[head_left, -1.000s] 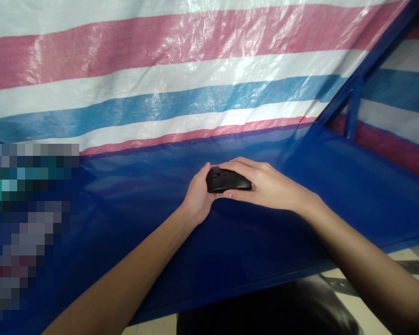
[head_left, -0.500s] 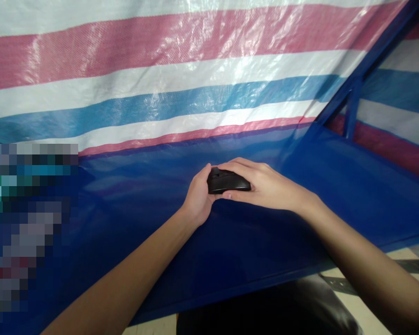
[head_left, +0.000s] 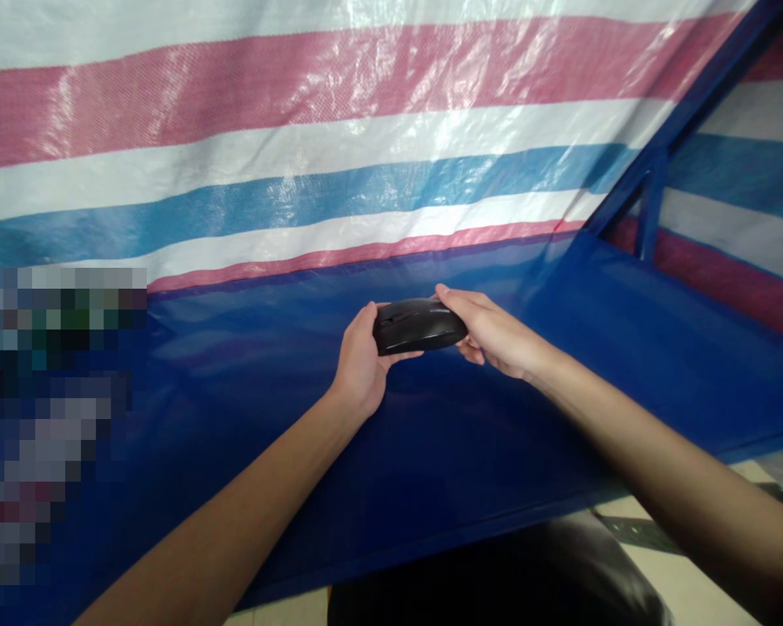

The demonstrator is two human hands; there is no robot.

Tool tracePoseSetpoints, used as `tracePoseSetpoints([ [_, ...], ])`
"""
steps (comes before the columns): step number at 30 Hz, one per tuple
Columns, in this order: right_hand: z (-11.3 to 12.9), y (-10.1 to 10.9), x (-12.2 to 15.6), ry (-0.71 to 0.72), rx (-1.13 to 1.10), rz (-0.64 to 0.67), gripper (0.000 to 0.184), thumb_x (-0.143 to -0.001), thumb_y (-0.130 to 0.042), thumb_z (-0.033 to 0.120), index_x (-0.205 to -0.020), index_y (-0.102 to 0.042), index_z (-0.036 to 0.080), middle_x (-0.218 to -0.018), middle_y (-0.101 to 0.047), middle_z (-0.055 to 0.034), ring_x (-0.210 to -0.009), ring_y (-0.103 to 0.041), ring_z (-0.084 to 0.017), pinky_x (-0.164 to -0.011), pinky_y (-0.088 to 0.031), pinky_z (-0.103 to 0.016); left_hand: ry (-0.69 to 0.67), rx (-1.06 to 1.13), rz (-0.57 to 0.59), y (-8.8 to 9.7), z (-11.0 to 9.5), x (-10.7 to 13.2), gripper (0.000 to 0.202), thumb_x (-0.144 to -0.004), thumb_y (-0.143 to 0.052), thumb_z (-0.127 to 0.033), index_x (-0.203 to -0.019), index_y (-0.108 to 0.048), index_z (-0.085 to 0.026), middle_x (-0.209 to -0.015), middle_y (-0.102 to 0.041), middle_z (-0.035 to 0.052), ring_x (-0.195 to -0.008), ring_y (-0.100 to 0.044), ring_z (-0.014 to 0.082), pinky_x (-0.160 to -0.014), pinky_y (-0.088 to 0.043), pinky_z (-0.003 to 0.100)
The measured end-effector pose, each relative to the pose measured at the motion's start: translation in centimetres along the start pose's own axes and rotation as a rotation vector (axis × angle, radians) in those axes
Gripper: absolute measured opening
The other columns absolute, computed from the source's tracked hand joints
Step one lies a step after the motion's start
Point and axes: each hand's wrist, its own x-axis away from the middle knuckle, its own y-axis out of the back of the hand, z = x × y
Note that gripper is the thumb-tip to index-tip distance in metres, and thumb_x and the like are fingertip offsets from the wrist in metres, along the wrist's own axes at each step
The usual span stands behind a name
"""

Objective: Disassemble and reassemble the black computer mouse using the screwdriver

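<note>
A black computer mouse (head_left: 421,327) is held between my two hands, above the blue tabletop (head_left: 391,487). My left hand (head_left: 360,356) grips its left end, the one with the scroll wheel, with the thumb at the near side and fingers underneath. My right hand (head_left: 486,329) closes on the rounded right end, its thumb pointing up along the edge and its fingers curled below. The fingers behind and under the mouse are partly hidden.
A striped red, white and blue plastic sheet (head_left: 339,130) hangs behind the table. A blue metal frame (head_left: 675,130) slopes up at the right. At the left edge, an area is blurred into blocks. Dark clothing (head_left: 483,574) shows below the table's front edge.
My right hand has shifted from lying over the mouse's top and side to holding its right end, so more of the mouse shows. The mouse and left hand have moved slightly left.
</note>
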Motion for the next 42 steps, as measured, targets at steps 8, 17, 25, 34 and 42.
tracePoseSetpoints([
  [8, -0.10, -0.24, -0.25, 0.038, -0.128, -0.033, 0.031, -0.088, -0.050, 0.047, -0.089, -0.059, 0.018, -0.050, -0.049, 0.0048, -0.030, -0.043, -0.007, -0.028, -0.038, -0.019, 0.023, 0.010, 0.035, -0.31, 0.00, 0.17, 0.026, -0.092, -0.039, -0.028, -0.091, -0.059, -0.012, -0.084, -0.065, 0.0075, -0.072, -0.063, 0.0176, -0.056, -0.055, 0.031],
  [17, -0.36, -0.39, -0.12, 0.238, 0.145, -0.118, 0.037, -0.092, -0.041, 0.048, -0.087, -0.060, 0.017, -0.055, -0.051, 0.0035, -0.036, -0.051, -0.009, -0.036, -0.042, -0.020, 0.053, -0.005, 0.021, -0.17, 0.07, 0.08, 0.028, -0.093, -0.040, -0.031, -0.093, -0.060, -0.011, -0.083, -0.066, 0.0087, -0.069, -0.064, 0.0183, -0.055, -0.055, 0.032],
  [25, -0.59, -0.16, 0.47, 0.432, 0.391, -0.113, 0.044, -0.096, -0.032, 0.049, -0.091, -0.062, 0.017, -0.059, -0.052, 0.0035, -0.044, -0.052, -0.007, -0.046, -0.042, -0.019, 0.078, -0.007, 0.017, -0.25, -0.17, 0.10, 0.029, -0.093, -0.040, -0.032, -0.092, -0.060, -0.012, -0.082, -0.066, 0.0084, -0.068, -0.064, 0.0175, -0.054, -0.055, 0.030],
  [34, -0.13, -0.34, -0.11, 0.190, -0.121, 0.023, 0.028, -0.092, -0.043, 0.041, -0.092, -0.058, 0.017, -0.063, -0.057, 0.0023, -0.037, -0.051, -0.008, -0.036, -0.045, -0.022, 0.010, 0.004, 0.053, -0.06, -0.18, 0.04, 0.032, -0.094, -0.039, -0.034, -0.093, -0.061, -0.011, -0.085, -0.067, 0.0086, -0.073, -0.065, 0.0177, -0.058, -0.056, 0.030],
  [42, -0.27, -0.32, -0.47, 0.164, -0.341, -0.143, 0.015, -0.089, -0.046, 0.029, -0.096, -0.054, 0.019, -0.061, -0.053, 0.0060, -0.027, -0.040, -0.004, -0.025, -0.032, -0.017, 0.072, -0.088, 0.189, -0.45, -0.49, 0.67, 0.031, -0.094, -0.038, -0.039, -0.105, -0.055, -0.015, -0.085, -0.068, 0.0069, -0.062, -0.068, 0.0180, -0.053, -0.055, 0.029],
])
